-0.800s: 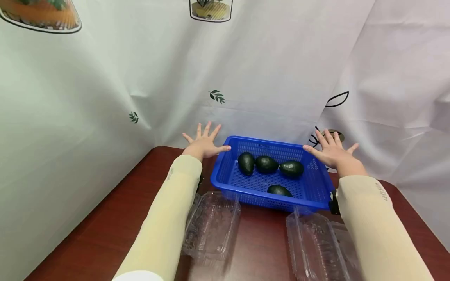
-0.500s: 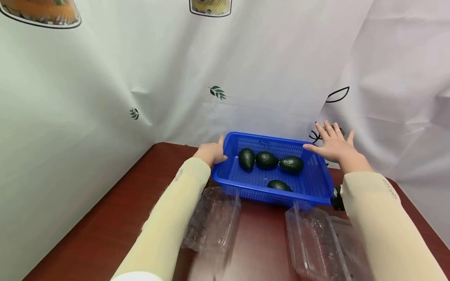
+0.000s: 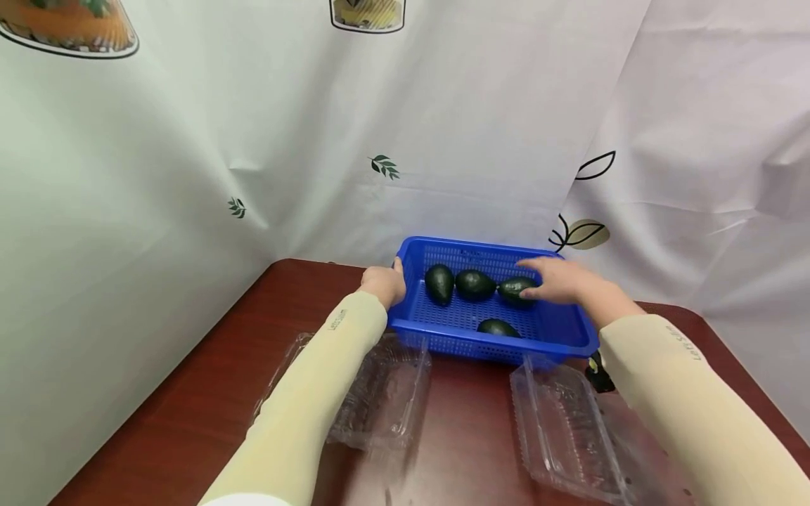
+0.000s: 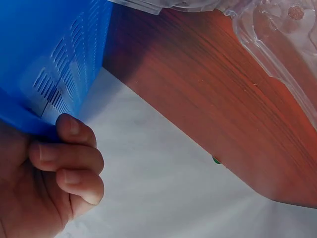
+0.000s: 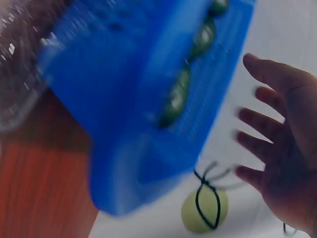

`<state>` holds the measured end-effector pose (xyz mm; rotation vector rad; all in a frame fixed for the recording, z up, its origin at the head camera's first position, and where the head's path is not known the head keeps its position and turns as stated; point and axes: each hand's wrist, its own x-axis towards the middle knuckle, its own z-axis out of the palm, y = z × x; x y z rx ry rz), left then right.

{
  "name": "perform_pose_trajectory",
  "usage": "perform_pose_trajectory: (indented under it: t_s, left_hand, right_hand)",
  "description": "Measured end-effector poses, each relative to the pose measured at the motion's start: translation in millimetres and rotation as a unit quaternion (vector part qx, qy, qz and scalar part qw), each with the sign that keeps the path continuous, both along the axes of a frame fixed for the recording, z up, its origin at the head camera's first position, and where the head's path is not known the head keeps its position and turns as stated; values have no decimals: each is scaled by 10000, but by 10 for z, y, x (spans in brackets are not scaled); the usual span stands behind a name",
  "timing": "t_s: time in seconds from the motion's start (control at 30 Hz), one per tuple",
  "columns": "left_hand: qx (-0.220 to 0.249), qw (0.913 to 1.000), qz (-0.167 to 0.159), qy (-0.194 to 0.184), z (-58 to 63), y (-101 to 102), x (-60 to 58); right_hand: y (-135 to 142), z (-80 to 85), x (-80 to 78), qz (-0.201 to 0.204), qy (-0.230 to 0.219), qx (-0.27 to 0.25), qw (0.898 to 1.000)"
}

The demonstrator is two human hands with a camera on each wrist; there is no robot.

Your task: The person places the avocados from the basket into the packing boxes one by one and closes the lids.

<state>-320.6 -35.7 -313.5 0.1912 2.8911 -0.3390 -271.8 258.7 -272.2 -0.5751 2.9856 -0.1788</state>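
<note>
A blue plastic basket point(image 3: 481, 343) with slotted walls stands at the back of the table, holding several dark green avocados. My left hand point(image 3: 383, 284) grips its left rim; in the left wrist view its fingers point(image 4: 74, 157) curl beneath the basket's edge. Over the basket's right side reaches my right hand point(image 3: 560, 281), fingers spread and holding nothing. Its thumb overlaps the rightmost avocado point(image 3: 514, 289) in the head view. Two more avocados, a middle one point(image 3: 475, 284) and a left one point(image 3: 439, 284), line up beside that one; another avocado point(image 3: 498, 327) lies partly hidden behind the front wall.
Clear plastic clamshell boxes lie in front of the basket: a left box point(image 3: 405, 400), partly under my left sleeve, and a right box point(image 3: 566, 429) by my right forearm. A white printed curtain point(image 3: 304, 140) hangs behind the dark red table point(image 3: 468, 436).
My left hand, spread beside the basket earlier, has closed on its left rim. My right hand has moved left from beyond the right rim to over the avocados. The basket barely shifts.
</note>
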Motion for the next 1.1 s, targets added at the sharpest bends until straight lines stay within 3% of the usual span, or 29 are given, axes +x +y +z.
perform_pose_trajectory:
  t_s: [0.2,0.37,0.5,0.6,0.77,1.1]
  left_hand:
    - [-227,9997,-24,41,-1,48,18]
    - [-344,9992,-159,100,17,57,38]
    - [-408,9976,-518,207,-2,19,19]
    - [-129,9973,-725,52,-37,-15,-9]
    - [539,9957,-669,-334,-67,-38,-34]
    - [408,9961,-686,-364,-66,0,-56]
  right_hand:
    - [-205,-181,54,361,-1304,-256,9905]
    - [-295,-277,51,326,-1768,-506,9824]
    - [-339,-365,61,339,-2060,-508,9767]
    - [-349,-447,70,336,-2164,-428,9748]
    - [-349,-533,59,290,-2131,-328,9761]
    - [-390,-560,11,550,-2020,-290,9774]
